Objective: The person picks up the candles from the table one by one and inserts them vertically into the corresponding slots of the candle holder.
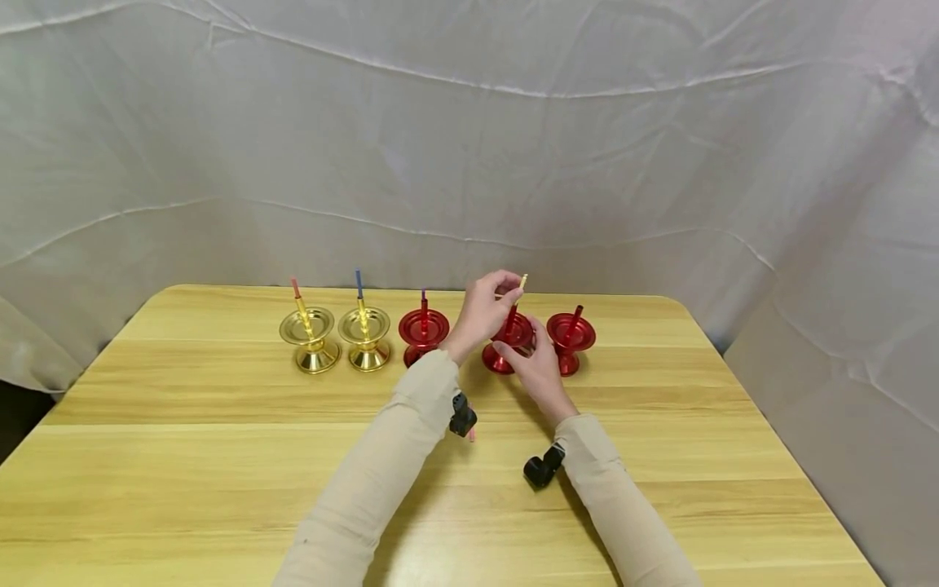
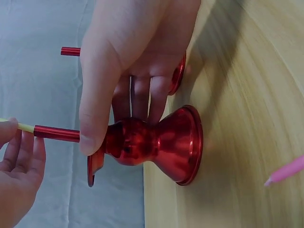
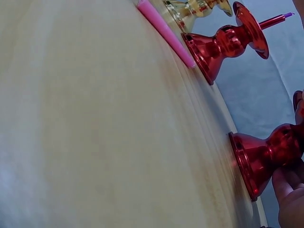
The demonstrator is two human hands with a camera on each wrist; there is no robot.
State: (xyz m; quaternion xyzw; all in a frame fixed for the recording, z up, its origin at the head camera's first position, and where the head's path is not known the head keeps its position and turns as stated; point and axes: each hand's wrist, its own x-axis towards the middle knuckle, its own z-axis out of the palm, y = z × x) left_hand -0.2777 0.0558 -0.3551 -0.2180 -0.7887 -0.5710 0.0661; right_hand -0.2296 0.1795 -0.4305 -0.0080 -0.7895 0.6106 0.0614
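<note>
My left hand (image 1: 480, 311) pinches a thin yellow candle (image 1: 523, 282) at the top of a red candle holder's tube. In the left wrist view, the lower end of the candle meets the mouth of the red tube (image 2: 57, 133); how deep it sits cannot be seen. My right hand (image 1: 539, 368) grips that red candle holder (image 1: 500, 359) below its dish, thumb on the near side. The holder stands upright on the table, and its base (image 3: 248, 164) shows in the right wrist view.
Left of my hands stand two gold holders (image 1: 315, 356) with a pink and a blue candle, then a red holder (image 1: 424, 328) with a purple candle. A red holder (image 1: 571, 333) with a bare tube stands right. A pink candle (image 3: 166, 33) lies on the wooden table (image 1: 220, 456).
</note>
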